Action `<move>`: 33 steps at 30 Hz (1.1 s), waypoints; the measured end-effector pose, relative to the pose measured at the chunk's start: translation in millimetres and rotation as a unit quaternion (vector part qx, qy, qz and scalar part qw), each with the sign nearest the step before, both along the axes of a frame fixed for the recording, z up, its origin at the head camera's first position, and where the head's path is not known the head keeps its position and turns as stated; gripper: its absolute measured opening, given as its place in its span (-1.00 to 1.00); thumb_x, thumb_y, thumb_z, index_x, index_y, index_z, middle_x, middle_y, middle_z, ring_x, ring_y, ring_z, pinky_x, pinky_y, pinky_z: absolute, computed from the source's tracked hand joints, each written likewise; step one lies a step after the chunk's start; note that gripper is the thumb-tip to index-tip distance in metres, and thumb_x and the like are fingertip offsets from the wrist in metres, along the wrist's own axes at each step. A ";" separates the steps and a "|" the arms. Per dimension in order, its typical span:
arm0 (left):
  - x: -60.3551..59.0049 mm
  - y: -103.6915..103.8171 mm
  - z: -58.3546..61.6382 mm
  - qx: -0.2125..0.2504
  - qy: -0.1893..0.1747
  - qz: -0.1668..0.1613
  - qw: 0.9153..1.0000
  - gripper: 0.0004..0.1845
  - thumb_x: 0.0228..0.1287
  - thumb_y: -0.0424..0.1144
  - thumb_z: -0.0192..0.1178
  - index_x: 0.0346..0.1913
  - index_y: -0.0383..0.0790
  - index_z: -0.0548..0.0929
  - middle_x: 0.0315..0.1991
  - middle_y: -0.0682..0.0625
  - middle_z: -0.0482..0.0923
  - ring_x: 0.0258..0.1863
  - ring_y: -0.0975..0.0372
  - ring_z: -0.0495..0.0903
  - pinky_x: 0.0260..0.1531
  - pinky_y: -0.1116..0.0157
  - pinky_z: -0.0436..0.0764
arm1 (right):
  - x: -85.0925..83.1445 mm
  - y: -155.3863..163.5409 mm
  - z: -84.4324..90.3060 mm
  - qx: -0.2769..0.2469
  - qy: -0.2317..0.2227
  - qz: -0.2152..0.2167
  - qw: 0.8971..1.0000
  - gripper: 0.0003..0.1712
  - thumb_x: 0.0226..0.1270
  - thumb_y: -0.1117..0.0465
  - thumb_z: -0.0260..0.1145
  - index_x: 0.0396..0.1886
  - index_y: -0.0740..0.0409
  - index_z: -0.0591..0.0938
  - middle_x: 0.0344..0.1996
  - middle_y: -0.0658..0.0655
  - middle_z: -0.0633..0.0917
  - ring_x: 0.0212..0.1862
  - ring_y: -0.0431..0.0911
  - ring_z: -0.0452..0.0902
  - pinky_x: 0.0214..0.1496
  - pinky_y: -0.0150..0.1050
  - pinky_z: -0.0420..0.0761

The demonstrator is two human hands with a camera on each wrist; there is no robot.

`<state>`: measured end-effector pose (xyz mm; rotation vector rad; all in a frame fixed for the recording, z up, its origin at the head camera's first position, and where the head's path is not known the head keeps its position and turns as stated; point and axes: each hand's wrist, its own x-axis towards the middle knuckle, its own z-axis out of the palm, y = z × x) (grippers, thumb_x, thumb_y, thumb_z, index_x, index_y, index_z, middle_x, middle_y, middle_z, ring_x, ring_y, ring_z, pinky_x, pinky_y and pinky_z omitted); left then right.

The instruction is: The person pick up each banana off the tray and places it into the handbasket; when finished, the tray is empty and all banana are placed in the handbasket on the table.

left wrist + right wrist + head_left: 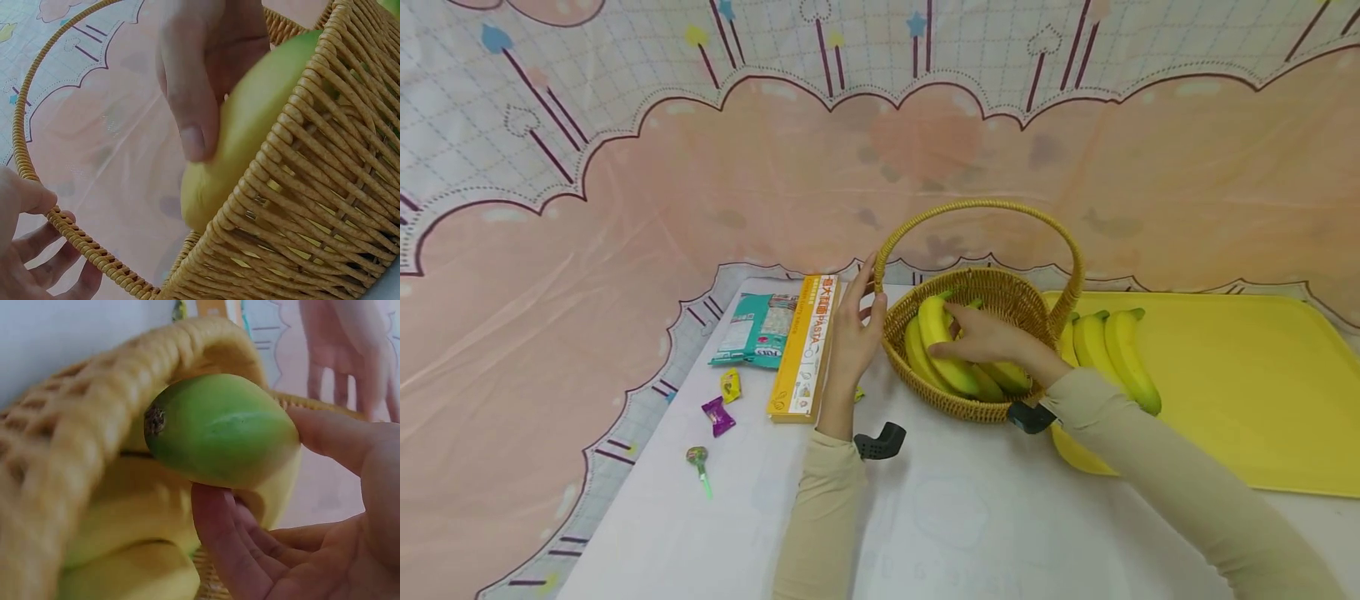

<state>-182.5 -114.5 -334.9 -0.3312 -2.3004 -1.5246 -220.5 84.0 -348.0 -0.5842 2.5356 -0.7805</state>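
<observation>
Wicker basket [992, 350] steadied at handle base by left hand [853, 333], fingers curled round it. Right hand [992, 337] grips banana bunch [943, 350] inside basket; best keep the handle braced, seat fruit low against the wall.

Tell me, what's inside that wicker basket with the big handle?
The wicker basket holds a bunch of yellow bananas with green tips. The right hand grips one of them; the left hand rests at the handle's base. The fruit hides the basket's bottom.
</observation>
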 end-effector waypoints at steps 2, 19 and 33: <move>0.0 0.1 0.1 0.000 0.001 -0.001 1.000 -0.45 0.40 -0.42 -0.06 0.43 -0.16 0.22 0.29 -0.19 0.38 0.19 -0.02 0.44 0.06 0.03 0.58 | 0.4 -7.0 -3.0 -0.003 -0.010 0.000 1.000 0.06 0.23 -0.14 0.25 0.47 0.35 -0.03 0.03 0.26 0.59 -0.11 -0.03 0.57 -0.14 -0.26 0.59; -21.4 -7.1 -27.6 0.001 0.015 -0.004 1.000 -0.43 0.43 -0.29 -0.04 0.43 0.16 0.20 0.30 -0.03 0.38 0.18 0.12 0.45 0.03 0.08 0.60 | 2.6 -19.6 -10.6 -0.062 -0.018 -0.036 0.997 -0.14 0.38 -0.12 0.10 0.47 0.23 0.04 -0.09 0.20 0.58 -0.30 -0.09 0.51 -0.34 -0.31 0.52; -23.2 -7.7 -29.3 -0.007 0.003 0.003 1.000 -0.43 0.44 -0.25 -0.03 0.43 0.20 0.18 0.27 -0.03 0.40 0.20 0.12 0.44 0.06 0.07 0.59 | 29.2 39.4 -4.1 -0.156 0.106 -0.086 0.978 -0.46 0.42 0.05 0.10 0.34 0.03 0.29 -0.03 0.14 0.57 0.00 0.02 0.53 0.00 -0.05 0.58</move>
